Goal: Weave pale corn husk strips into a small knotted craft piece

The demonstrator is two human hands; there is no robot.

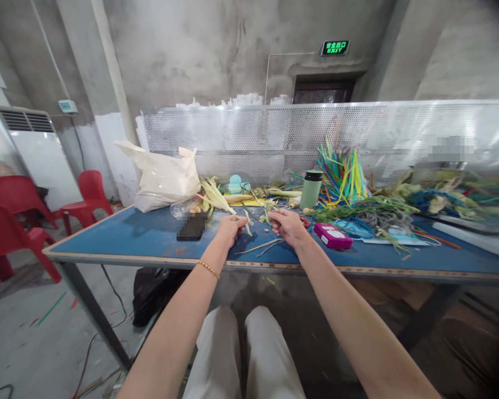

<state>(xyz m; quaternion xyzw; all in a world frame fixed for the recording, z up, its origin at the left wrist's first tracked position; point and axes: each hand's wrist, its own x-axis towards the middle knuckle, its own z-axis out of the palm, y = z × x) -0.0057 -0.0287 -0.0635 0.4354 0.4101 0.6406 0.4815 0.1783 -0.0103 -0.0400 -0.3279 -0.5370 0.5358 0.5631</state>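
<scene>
My left hand is closed above the blue table, pinching a pale green strip of husk or leaf whose ends stick out past the fingertips. To its right, my right hand is also closed, with thumb and fingers pressed together. What it holds, if anything, is too small to make out. Pale green shreds lie just beyond its fingertips. A thin dry stalk rests on the table between and below my hands. Behind my left hand lies a bunch of pale corn husks.
A dark phone-like object and a cream bag are to the left. On the right stand a green bottle, a purple box and a bundle of coloured pipe cleaners. A perforated metal screen borders the table's back.
</scene>
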